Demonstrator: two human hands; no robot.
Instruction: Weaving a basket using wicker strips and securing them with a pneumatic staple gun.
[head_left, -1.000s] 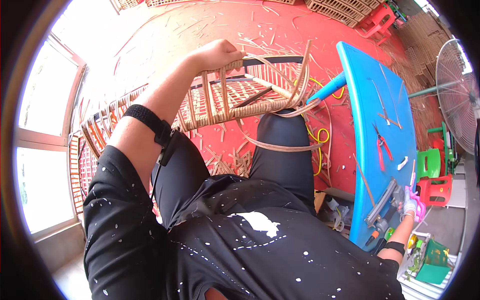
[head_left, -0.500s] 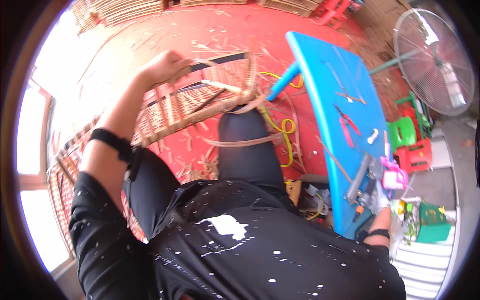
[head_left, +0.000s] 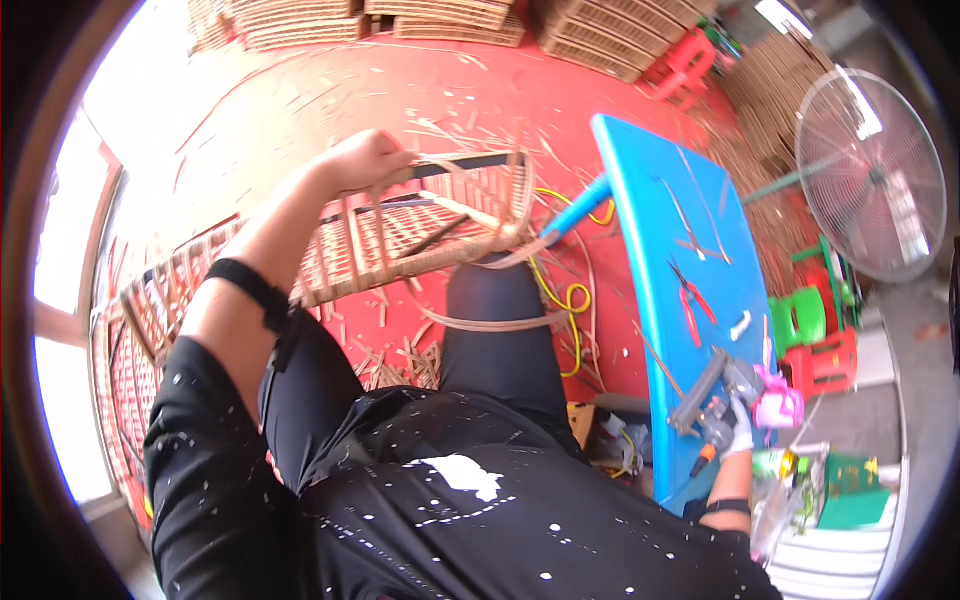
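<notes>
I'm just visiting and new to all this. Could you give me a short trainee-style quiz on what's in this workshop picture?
1. Multiple choice: which hand is at the woven frame?
A) left
B) right
C) neither

2. True or false: the red-handled pliers are lying on the red floor.

3. Fill in the blank: the looped hose or cord on the floor is ____ in colour.

Key:
1. A: the left hand is at its upper edge.
2. False: they lie on the blue table.
3. Yellow.
</notes>
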